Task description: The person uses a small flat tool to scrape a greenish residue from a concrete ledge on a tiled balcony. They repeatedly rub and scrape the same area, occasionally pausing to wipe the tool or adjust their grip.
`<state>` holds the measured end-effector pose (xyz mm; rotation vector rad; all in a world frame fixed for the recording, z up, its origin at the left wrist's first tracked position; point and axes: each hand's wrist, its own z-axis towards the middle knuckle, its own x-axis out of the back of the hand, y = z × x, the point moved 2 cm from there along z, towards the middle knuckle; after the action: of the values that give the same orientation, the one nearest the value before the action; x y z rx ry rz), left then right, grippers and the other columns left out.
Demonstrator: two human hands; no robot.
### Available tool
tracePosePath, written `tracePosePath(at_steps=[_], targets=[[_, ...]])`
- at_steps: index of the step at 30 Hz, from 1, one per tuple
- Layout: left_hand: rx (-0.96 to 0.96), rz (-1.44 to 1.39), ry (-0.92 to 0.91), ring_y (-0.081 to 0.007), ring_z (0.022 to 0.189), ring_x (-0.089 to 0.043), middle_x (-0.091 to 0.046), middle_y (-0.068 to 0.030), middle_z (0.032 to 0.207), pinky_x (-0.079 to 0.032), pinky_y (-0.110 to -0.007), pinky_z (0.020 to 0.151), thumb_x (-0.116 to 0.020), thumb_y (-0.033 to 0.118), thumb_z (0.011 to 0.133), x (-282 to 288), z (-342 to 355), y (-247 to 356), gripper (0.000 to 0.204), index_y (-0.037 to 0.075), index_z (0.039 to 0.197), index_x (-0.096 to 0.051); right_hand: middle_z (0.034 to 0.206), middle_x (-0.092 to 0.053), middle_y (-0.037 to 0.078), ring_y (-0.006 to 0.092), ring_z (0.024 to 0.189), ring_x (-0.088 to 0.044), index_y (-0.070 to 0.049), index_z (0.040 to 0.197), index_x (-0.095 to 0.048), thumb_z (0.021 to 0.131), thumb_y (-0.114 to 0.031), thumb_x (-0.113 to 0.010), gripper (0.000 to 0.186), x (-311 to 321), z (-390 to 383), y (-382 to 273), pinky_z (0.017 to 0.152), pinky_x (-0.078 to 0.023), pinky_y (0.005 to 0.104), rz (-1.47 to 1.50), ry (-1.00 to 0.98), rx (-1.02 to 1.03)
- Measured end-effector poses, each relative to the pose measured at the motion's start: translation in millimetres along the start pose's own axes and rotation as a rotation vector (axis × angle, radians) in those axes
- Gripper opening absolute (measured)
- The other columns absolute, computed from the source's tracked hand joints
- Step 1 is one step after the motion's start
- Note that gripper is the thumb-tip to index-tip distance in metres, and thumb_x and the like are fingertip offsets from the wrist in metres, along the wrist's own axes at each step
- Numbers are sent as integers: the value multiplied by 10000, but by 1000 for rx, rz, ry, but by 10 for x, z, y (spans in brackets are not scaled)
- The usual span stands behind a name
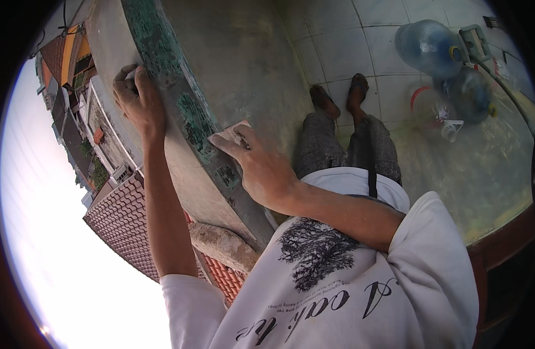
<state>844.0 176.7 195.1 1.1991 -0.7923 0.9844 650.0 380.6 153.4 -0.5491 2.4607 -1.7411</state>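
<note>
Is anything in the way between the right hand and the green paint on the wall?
Just the small flat pad held in the right hand. Nothing else visible blocks the way to the green paint on the wall.

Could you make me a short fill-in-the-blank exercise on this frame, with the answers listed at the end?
1. The person's ____ hand holds a flat piece.
2. The flaky patches along the wall top are mostly ____ in colour.
3. The cap on the upper bottle is ____.
4. The feet are on a floor of pale ____.

Missing words: right; green; yellow; tiles.
</note>
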Motion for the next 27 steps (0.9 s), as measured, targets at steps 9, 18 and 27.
tracePosePath(at_steps=[9,18,27], targets=[[7,11,-12,-321,1198,-535,-602,-159,1214,-416,-482,1079,-652,467,1057,4,-10,49,490,54,1321,-668,1599,-480,281,454,996,-784,-230,1597,-561,970,44,-606,686,-41,-5,18,837,-688,497,92,39,70],[49,1,-15,-306,1201,-551,-631,-135,1221,-418,-454,1082,-685,433,1040,9,5,-26,434,70,1280,-684,1550,-501,186,412,1081,-759,-238,1564,-600,934,135,-608,733,34,-40,-71,885,-680,467,131,4,-10],[51,-29,-20,-299,1197,-527,-605,-110,1207,-361,-495,1131,-681,490,1035,-7,26,-89,490,93,1322,-668,1558,-497,213,393,925,-784,-229,1569,-579,947,78,-607,694,28,-35,-35,780,-686,457,79,22,66]])
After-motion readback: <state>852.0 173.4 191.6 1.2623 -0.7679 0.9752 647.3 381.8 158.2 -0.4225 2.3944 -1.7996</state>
